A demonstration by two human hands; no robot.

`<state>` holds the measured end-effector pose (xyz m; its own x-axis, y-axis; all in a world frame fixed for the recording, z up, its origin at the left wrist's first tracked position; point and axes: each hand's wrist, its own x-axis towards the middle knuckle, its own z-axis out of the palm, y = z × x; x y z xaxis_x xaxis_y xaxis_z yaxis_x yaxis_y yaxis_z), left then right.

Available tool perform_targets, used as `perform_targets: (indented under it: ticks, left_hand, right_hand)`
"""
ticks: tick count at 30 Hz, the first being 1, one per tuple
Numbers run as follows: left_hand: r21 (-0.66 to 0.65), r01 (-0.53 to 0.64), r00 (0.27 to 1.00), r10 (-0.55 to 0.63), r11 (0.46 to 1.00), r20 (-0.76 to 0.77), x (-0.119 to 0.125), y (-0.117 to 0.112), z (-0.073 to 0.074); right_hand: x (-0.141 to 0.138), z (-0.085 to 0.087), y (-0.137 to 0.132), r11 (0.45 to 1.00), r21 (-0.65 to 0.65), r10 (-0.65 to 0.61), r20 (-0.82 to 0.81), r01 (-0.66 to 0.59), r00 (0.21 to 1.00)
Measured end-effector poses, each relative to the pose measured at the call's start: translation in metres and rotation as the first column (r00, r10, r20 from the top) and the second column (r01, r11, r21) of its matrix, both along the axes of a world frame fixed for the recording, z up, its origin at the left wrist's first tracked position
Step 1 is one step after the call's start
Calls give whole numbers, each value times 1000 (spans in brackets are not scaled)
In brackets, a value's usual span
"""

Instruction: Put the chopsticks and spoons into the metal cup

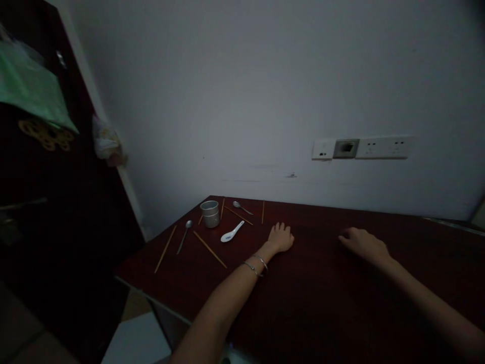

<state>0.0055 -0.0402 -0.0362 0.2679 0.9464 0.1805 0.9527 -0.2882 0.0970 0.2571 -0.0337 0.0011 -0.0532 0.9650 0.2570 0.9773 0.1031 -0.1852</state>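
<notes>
My left hand [281, 236], with two thin bracelets [255, 265] at the wrist, lies on the dark red table, its fingers apart and nothing held. A white ceramic spoon [232, 232] is the closest utensil to its left. Farther right, my right hand [364, 244] rests on the tabletop with its fingers curled in, and no object shows in it. Left of both hands stands an upright metal cup [210, 216]. Around it lie a metal spoon [185, 235], a second metal spoon [242, 207] and several wooden chopsticks [209, 249], scattered at different angles.
The table [303, 303] meets a pale wall [227, 101] at its back. Sockets [382, 148] are set in the wall at the right. A dark door [56, 202] with a green cloth [34, 83] hanging on it stands left, beyond the table's left edge.
</notes>
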Motion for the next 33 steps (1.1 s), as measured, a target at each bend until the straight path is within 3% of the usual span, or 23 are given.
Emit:
perform_targets:
  ticks: [6,13,16,19,22,26,30,33]
  left_hand:
    - [-1,6,1000,-6,1000,13,1,-6,-1]
    - [8,0,1000,-1,1000,11,2,-7,-4]
    - [-23,10,1000,-10,1000,12,1,-5,2]
    - [-90,74,996,-77,993,-35,-4,-6,19]
    - [-164,178,976,-196,970,-99,-12,-22,46]
    - [11,371,915,-363,929,-178,-33,-76,87]
    - [122,351,911,-308,929,-274,-83,-127,119]
    - [172,190,963,-149,967,-225,-143,-136,132]
  right_hand:
    - [-29,30,0,997,-68,36,-24,-38,999]
    - [-70,49,2,988,-2,152,-72,-152,986]
    - [-88,55,1,976,23,216,-86,-215,973]
    - [-102,62,3,965,44,261,-114,-258,959]
    - [-107,68,13,953,93,300,-151,-289,942]
    - [-112,73,31,918,132,394,-215,-373,893]
    - [-138,75,29,855,113,515,-291,-506,806]
    - [-172,77,8,781,85,610,-323,-619,724]
